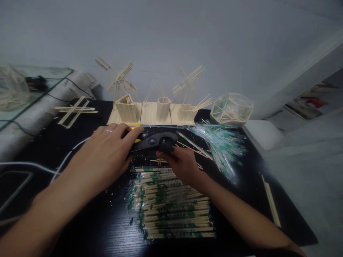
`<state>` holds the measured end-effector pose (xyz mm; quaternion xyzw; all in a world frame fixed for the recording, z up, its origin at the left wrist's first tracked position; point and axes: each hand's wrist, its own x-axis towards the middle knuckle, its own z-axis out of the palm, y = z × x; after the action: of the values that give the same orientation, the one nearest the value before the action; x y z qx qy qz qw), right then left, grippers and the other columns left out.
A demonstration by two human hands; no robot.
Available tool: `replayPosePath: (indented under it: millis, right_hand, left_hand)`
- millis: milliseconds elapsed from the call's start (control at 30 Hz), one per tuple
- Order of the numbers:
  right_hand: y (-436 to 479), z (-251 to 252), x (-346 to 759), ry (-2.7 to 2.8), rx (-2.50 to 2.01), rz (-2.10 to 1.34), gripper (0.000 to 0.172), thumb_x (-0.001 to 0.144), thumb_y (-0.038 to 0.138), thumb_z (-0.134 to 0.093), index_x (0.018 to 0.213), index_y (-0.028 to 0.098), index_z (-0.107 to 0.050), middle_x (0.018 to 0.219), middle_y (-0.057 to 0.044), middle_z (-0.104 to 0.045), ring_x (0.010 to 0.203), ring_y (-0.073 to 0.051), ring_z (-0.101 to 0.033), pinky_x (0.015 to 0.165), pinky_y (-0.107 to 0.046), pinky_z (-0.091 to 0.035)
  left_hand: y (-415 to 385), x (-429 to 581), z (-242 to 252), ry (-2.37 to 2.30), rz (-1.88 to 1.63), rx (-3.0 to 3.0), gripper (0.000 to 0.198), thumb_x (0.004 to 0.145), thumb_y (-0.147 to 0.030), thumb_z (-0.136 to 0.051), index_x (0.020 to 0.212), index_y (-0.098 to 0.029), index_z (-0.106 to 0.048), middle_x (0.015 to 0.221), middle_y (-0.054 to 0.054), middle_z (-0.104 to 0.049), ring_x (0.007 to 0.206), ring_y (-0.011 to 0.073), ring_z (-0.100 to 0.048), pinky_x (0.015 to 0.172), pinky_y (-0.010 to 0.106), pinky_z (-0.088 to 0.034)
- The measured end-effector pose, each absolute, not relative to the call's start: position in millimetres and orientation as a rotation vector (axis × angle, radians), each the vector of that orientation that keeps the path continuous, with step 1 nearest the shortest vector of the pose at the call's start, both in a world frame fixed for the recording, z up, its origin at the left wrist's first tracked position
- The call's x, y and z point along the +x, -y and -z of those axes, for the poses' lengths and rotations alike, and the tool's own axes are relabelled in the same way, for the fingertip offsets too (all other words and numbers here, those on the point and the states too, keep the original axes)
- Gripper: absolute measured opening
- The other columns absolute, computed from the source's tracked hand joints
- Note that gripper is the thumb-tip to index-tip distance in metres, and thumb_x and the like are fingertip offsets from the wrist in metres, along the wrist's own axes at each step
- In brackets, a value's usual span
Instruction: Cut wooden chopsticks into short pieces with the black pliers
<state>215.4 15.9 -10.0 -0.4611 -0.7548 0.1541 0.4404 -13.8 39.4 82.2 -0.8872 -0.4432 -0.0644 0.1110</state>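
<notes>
My left hand (111, 151) is wrapped round the handles of a black hand cutter (152, 141) with yellow on its grips. The tool's rounded jaw points right, over the middle of the black table. At that jaw, my right hand (184, 162) is closed, its thumb and fingers pinched together. What it grips there is mostly hidden by the fingers and the dark jaw. Just below both hands lies a wide row of wrapped chopsticks (177, 207) in clear sleeves with green print. A few loose bare sticks (194, 149) lie beyond my right hand.
Stick-built models with crossed blades (128, 110) stand on wooden bases along the wall, beside a stick cup (163, 107). Crossed sticks (76, 110) lie left. Right are empty wrappers (225, 146), a stick polyhedron (232, 109) and loose sticks (272, 203). A white cable (66, 157) runs left.
</notes>
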Motion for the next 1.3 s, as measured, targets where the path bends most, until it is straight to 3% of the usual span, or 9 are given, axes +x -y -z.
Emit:
replayPosePath:
  millis: [133,467,600,1033,1200,1300]
  right_hand:
    - [-16.6,12.2,215.3,1.889,-1.101,-0.349,0.021,0.095,0.034,-0.067,0.089,0.017,-0.077,0.067,-0.002,-0.071,0.055,-0.011,-0.059,0.058,-0.022,-0.043]
    - [-15.4,15.1,213.2,1.925,-1.087,-0.295,0.023,0.096,0.031,-0.065,0.079,0.018,-0.073,0.065,-0.001,-0.069,0.054,-0.012,-0.058,0.058,-0.023,-0.044]
    - [-15.3,15.9,213.1,1.929,-1.065,-0.259,0.020,0.095,0.027,-0.066,0.079,0.017,-0.072,0.064,-0.001,-0.069,0.054,-0.011,-0.059,0.058,-0.022,-0.043]
    - [-13.7,13.3,211.2,1.942,-1.085,-0.260,0.032,0.100,0.036,-0.060,0.075,0.018,-0.070,0.064,-0.002,-0.069,0.056,-0.012,-0.061,0.058,-0.022,-0.044]
    - [-12.8,13.9,210.5,1.932,-1.098,-0.299,0.027,0.100,0.037,-0.060,0.085,0.019,-0.074,0.070,-0.002,-0.073,0.058,-0.013,-0.061,0.060,-0.023,-0.046]
    - [-12.5,13.4,209.8,1.931,-1.091,-0.297,0.030,0.100,0.038,-0.059,0.082,0.018,-0.073,0.067,-0.002,-0.071,0.056,-0.012,-0.059,0.059,-0.023,-0.045]
  left_hand:
    - [-38.4,-14.4,-78.3,1.278,0.136,-2.590,0.052,0.082,-0.015,-0.048,0.132,-0.017,-0.059,0.103,0.016,-0.062,0.098,0.0359,-0.059,0.082,0.048,-0.047]
    - [-30.9,-20.2,-83.0,1.317,0.125,-2.594,0.049,0.079,-0.015,-0.048,0.125,-0.018,-0.063,0.101,0.018,-0.062,0.098,0.0414,-0.059,0.080,0.052,-0.046]
    - [-26.3,-17.7,-84.1,1.301,0.097,-2.583,0.049,0.078,-0.014,-0.048,0.124,-0.016,-0.064,0.100,0.018,-0.062,0.091,0.0397,-0.060,0.077,0.051,-0.046]
    - [-18.9,-19.2,-82.0,1.312,0.010,-2.621,0.031,0.080,-0.012,-0.046,0.103,-0.019,-0.066,0.085,0.012,-0.066,0.068,0.0297,-0.063,0.064,0.043,-0.046]
    - [-14.8,-22.8,-79.0,1.386,-0.032,-2.572,0.032,0.082,-0.012,-0.043,0.107,-0.020,-0.062,0.078,0.009,-0.065,0.060,0.0269,-0.062,0.056,0.038,-0.041]
    - [-13.7,-23.5,-78.1,1.448,-0.032,-2.550,0.033,0.083,-0.013,-0.043,0.109,-0.022,-0.060,0.076,0.008,-0.066,0.056,0.0264,-0.062,0.050,0.035,-0.033]
